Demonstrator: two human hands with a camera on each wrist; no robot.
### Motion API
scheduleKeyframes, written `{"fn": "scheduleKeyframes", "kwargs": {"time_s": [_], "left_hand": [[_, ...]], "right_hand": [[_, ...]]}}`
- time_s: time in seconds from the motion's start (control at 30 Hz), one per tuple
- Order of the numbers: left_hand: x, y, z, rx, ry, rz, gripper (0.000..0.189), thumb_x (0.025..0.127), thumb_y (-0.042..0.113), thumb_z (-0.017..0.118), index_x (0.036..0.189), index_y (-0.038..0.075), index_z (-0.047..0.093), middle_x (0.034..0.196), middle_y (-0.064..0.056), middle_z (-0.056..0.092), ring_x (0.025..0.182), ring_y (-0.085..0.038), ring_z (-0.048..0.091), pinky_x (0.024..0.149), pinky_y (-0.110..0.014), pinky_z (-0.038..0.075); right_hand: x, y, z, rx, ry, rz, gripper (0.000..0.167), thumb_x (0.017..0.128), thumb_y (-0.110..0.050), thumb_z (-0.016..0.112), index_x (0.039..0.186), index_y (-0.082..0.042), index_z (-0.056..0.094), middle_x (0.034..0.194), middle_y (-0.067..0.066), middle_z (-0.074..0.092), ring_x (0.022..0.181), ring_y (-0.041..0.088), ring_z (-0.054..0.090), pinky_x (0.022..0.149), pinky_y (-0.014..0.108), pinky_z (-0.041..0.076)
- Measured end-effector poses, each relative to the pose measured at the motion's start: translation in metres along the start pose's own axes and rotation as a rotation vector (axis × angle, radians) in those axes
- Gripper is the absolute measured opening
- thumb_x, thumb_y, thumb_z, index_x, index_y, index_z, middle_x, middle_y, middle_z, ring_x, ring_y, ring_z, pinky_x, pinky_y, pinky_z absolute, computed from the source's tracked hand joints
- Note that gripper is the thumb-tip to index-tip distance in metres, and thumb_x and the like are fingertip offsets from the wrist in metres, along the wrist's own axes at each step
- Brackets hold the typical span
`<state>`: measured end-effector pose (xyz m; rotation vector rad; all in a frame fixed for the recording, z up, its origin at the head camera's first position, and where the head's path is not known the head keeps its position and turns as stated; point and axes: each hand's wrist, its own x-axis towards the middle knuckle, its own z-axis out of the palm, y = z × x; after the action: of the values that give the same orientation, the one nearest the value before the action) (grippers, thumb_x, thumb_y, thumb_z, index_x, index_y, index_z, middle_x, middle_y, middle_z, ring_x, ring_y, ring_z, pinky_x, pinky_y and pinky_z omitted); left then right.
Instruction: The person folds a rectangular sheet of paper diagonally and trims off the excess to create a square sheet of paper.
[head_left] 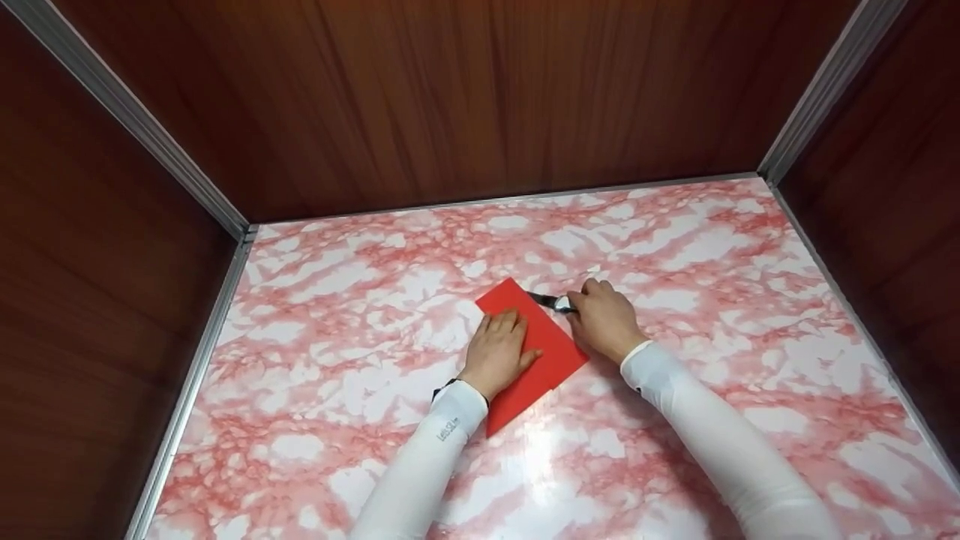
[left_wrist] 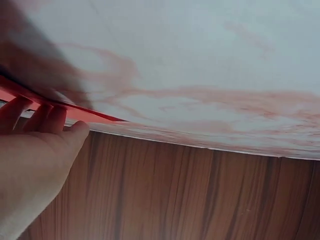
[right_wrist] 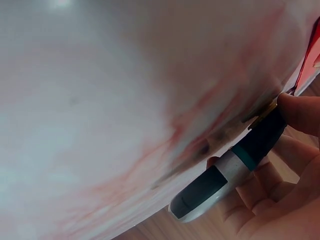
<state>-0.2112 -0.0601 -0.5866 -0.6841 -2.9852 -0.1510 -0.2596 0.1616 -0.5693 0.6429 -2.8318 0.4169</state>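
Observation:
A red sheet of paper [head_left: 551, 349] lies slanted on the table; it looks layered, with a small step along its near edge. My left hand [head_left: 496, 351] rests flat on it, thumb spread to the right, and its fingers show against the red paper [left_wrist: 107, 116] in the left wrist view. Beside the paper's right edge, my right hand [head_left: 606, 319] grips a black and grey tool [head_left: 541, 298] that looks like a utility knife. The right wrist view shows the rounded handle [right_wrist: 220, 180] with a teal band; the thumb hides part of the tool near the paper.
The table [head_left: 315, 397] has a glossy pink-and-white marbled top. Dark wooden panels [head_left: 450, 105] stand behind it and on both sides, with metal strips [head_left: 150, 124] at the corners. Light reflects off the tabletop near the front.

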Motion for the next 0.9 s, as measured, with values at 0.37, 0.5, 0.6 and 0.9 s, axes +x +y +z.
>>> {"fn": "scheduleKeyframes", "kwargs": {"time_s": [0.37,0.5,0.6,0.9], "left_hand": [[0.002,-0.002,-0.001,-0.022,-0.041,0.002,0.069,0.102,0.055,0.055,0.150,0.006,0.051,0.156,-0.014,0.045,0.149,-0.028,0.035,0.122,-0.046,0.022],[0.002,-0.002,-0.001,-0.026,-0.036,-0.004,0.069,0.101,0.055,0.056,0.150,0.006,0.052,0.156,-0.014,0.046,0.148,-0.028,0.036,0.122,-0.046,0.023],[0.003,-0.002,-0.001,-0.023,-0.044,-0.009,0.069,0.102,0.055,0.055,0.150,0.007,0.052,0.156,-0.014,0.046,0.148,-0.029,0.036,0.122,-0.047,0.023],[0.005,-0.003,-0.004,-0.013,-0.067,0.022,0.069,0.103,0.055,0.053,0.150,0.005,0.050,0.157,-0.015,0.044,0.150,-0.029,0.033,0.123,-0.045,0.021]], "right_hand": [[0.008,-0.004,0.003,0.002,-0.014,0.001,0.021,0.089,-0.015,0.076,0.108,-0.006,0.074,0.097,0.014,0.058,0.090,0.038,0.056,0.072,0.053,0.051],[0.012,-0.006,0.003,-0.019,-0.033,0.015,0.021,0.091,-0.017,0.075,0.110,-0.007,0.074,0.100,0.014,0.059,0.093,0.037,0.056,0.072,0.052,0.051],[0.015,-0.008,0.003,-0.023,-0.054,0.018,0.022,0.092,-0.018,0.074,0.111,-0.007,0.073,0.102,0.014,0.059,0.094,0.037,0.056,0.073,0.052,0.052],[0.018,-0.008,0.004,-0.018,-0.021,0.005,0.019,0.090,-0.017,0.075,0.106,-0.007,0.074,0.098,0.014,0.060,0.091,0.037,0.057,0.074,0.052,0.051]]}}
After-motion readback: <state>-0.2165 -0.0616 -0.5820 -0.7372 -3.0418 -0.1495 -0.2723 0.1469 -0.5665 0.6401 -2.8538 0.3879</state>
